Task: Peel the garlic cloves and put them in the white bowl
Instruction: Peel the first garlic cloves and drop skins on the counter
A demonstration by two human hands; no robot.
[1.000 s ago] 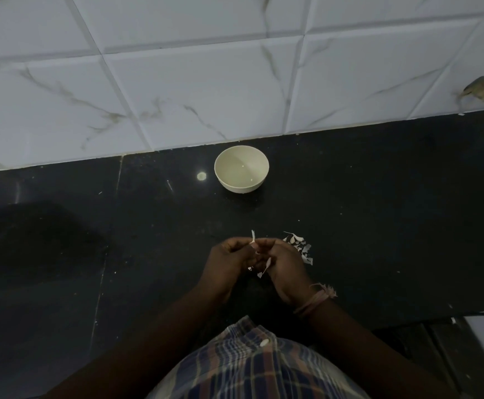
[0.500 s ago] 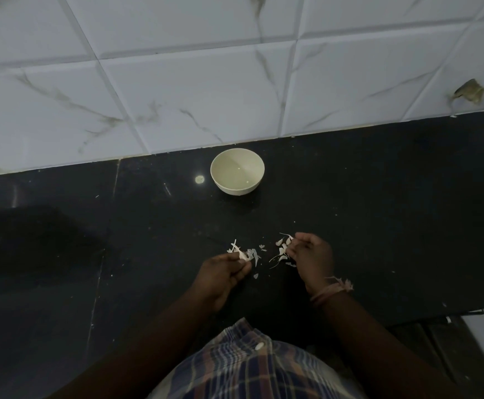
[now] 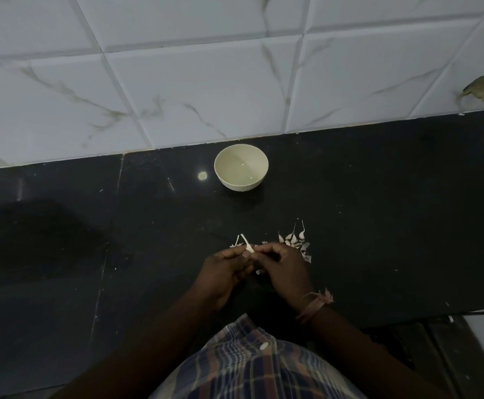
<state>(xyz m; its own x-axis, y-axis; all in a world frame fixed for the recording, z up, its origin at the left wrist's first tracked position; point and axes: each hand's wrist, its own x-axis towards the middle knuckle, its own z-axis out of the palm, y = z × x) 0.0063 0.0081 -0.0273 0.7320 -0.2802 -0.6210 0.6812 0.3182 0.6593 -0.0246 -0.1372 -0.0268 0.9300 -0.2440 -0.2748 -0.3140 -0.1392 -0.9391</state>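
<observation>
Now pinching one thin garlic clove (image 3: 248,248) from both sides, with the fingertips of the left hand (image 3: 223,270) and the right hand (image 3: 285,269) curled in tight, each grip nearly closed on the clove and the two hands touching, low over the black worktop (image 3: 393,226). Lying on the worktop just beside the right hand, a small heap of more cloves (image 3: 294,239) with thin tails, plus a few bits of skin (image 3: 236,243) by the left fingertips. Farther back, well apart from the hands and near the tiled wall (image 3: 206,82), standing upright, the white bowl (image 3: 236,187).
</observation>
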